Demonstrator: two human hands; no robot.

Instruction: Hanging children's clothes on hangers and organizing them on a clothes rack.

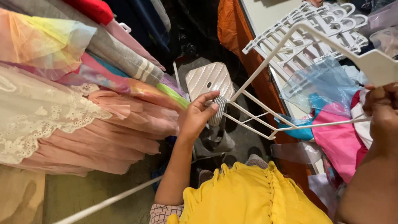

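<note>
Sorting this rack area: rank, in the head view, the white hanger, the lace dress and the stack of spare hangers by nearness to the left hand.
1. White hanger: in the left hand.
2. Stack of spare hangers: upper right.
3. Lace dress: far left.

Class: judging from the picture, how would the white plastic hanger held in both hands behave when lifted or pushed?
The white plastic hanger is thin-barred and open-framed, so probably light. Its bars look straight between the left hand and right hand, suggesting stiffness. Such slim bars might flex or snap if pushed hard.
</note>
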